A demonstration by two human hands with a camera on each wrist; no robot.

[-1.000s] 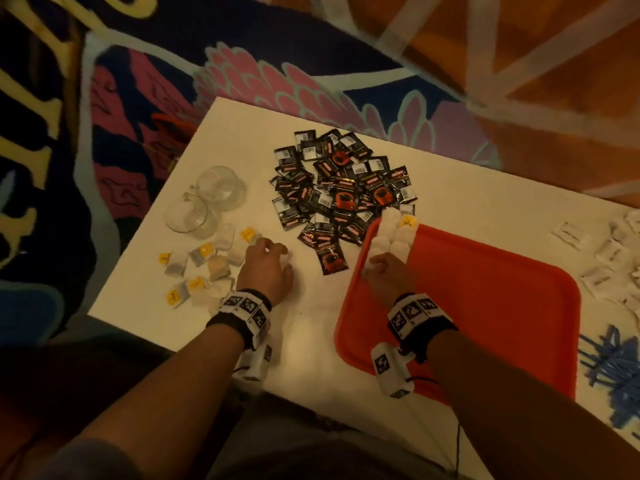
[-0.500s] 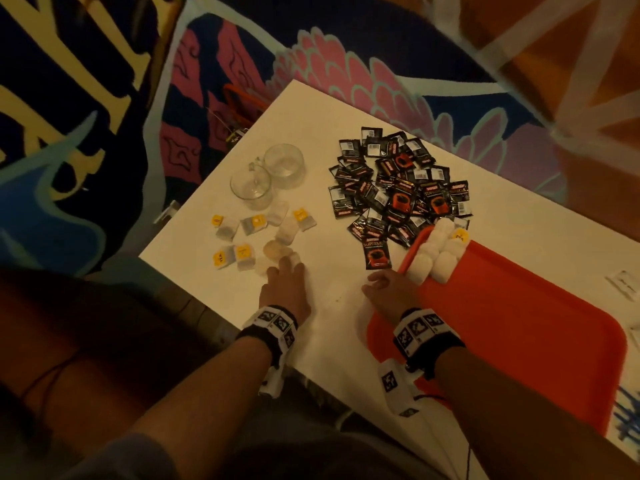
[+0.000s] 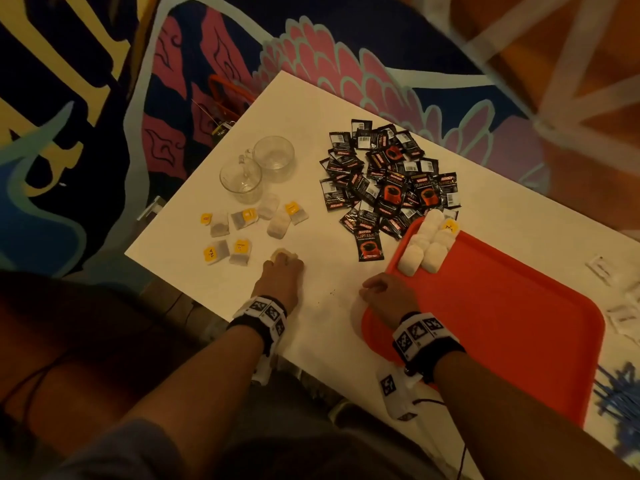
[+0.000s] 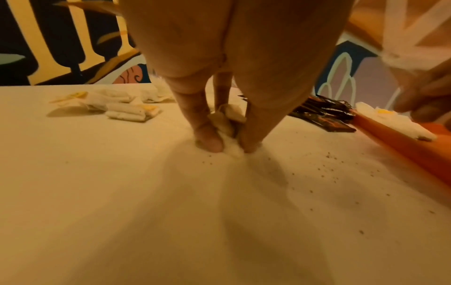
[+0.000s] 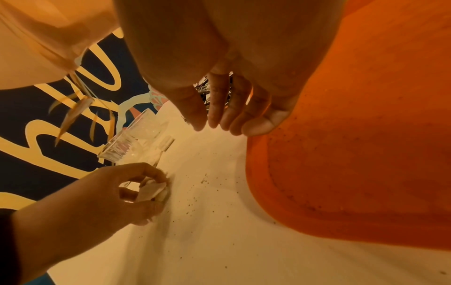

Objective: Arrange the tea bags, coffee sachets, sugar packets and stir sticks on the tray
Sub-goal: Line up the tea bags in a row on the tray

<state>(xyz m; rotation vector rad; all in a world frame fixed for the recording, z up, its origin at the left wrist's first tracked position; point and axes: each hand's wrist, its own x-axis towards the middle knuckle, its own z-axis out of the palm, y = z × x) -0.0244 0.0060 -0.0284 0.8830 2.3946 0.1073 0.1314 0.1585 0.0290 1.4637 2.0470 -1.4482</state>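
Left hand pinches a tea bag against the worktop, beside loose tea bags; right hand, relaxed and empty, has withdrawn to the tray edge, near the coffee sachets.

The surface is seen as smooth, matt and white, with tiny dark crumbs on it. The tray is made of orange plastic with a faint grainy finish. The tea bags are made of thin, soft, crinkled paper with small yellow paper tags. The coffee sachets are made of shiny black foil. The two cups are made of clear, smooth glass. The rug is woven cloth.
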